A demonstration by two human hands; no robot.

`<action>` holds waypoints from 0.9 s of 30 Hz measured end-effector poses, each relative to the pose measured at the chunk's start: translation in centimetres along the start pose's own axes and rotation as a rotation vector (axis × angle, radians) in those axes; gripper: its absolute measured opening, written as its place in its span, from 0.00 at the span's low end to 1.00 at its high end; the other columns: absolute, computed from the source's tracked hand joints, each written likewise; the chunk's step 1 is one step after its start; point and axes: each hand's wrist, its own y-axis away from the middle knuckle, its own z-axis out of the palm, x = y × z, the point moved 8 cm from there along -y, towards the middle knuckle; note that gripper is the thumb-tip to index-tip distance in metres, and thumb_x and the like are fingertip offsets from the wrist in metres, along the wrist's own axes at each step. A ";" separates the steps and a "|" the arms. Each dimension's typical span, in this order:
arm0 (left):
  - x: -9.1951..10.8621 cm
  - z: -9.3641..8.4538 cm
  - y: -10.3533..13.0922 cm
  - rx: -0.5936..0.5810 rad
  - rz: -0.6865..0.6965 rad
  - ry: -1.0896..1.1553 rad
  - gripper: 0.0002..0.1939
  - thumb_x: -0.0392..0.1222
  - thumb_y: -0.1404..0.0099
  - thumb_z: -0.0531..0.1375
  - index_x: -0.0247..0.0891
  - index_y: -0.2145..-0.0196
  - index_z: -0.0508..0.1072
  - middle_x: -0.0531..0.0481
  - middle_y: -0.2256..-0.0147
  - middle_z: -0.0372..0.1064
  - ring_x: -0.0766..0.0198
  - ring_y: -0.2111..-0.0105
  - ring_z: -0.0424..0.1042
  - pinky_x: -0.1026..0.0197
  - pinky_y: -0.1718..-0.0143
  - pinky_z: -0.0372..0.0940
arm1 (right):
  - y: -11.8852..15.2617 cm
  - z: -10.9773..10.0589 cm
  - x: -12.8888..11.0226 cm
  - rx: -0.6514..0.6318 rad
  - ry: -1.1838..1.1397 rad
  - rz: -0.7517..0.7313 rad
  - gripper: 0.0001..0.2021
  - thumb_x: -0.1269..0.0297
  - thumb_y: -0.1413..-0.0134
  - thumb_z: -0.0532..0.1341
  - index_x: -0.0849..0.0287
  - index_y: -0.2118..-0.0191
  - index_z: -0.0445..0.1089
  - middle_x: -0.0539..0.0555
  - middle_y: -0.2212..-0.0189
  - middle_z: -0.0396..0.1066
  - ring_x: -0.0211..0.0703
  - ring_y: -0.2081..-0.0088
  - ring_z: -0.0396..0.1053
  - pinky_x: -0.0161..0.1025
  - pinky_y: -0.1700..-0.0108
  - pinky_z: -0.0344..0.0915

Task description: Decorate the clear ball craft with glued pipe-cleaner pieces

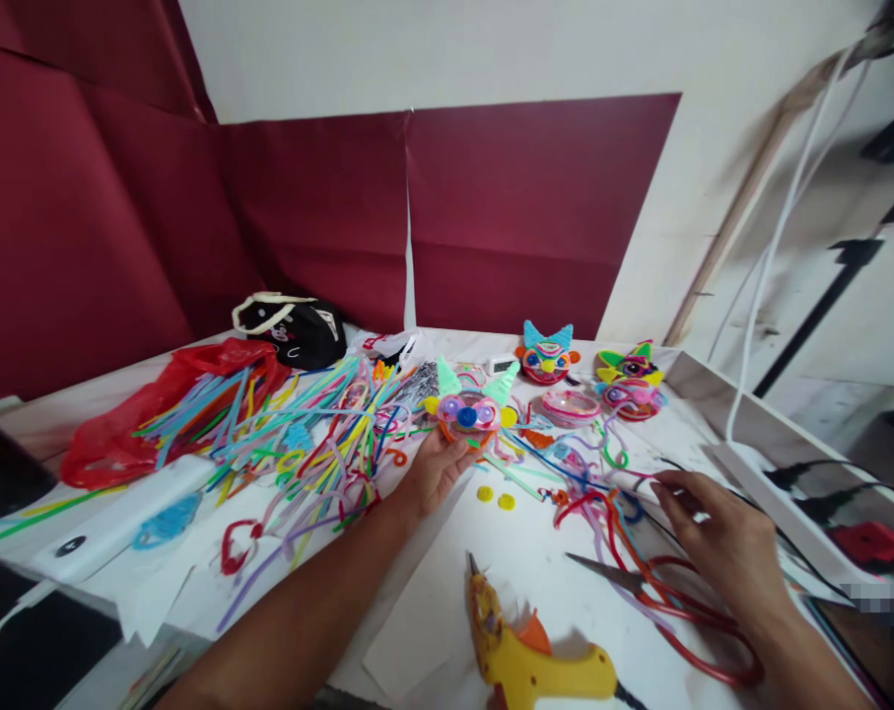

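Note:
My left hand grips the lower edge of a pipe-cleaner animal face with mint ears, purple eyes and a blue nose. On the right, my right hand has its thumb and fingertips together at the end of a thin purple pipe cleaner. Red-handled scissors lie beside and below that hand. A yellow glue gun rests at the front, tip pointing away. Two small yellow discs sit between the hands.
Loose pipe cleaners and a red plastic bag spread over the left. Finished faces stand at the back. A white power strip with cables runs along the right; a black pouch lies back left.

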 end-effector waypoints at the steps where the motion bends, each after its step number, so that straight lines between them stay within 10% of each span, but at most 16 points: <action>1: 0.0 0.0 0.0 -0.002 -0.002 0.003 0.22 0.33 0.45 0.70 0.35 0.53 0.70 0.47 0.54 0.76 0.58 0.52 0.76 0.52 0.43 0.67 | 0.0 0.0 0.0 -0.002 -0.004 0.002 0.13 0.53 0.37 0.55 0.56 0.63 0.72 0.48 0.74 0.73 0.36 0.76 0.72 0.33 0.73 0.65; 27: -0.1 0.3 0.2 -0.013 -0.005 -0.018 0.26 0.34 0.46 0.70 0.36 0.50 0.69 0.45 0.52 0.76 0.55 0.49 0.74 0.49 0.39 0.63 | 0.1 0.3 0.4 -0.046 -0.059 0.070 0.14 0.52 0.39 0.56 0.55 0.63 0.72 0.50 0.73 0.74 0.39 0.76 0.72 0.35 0.72 0.67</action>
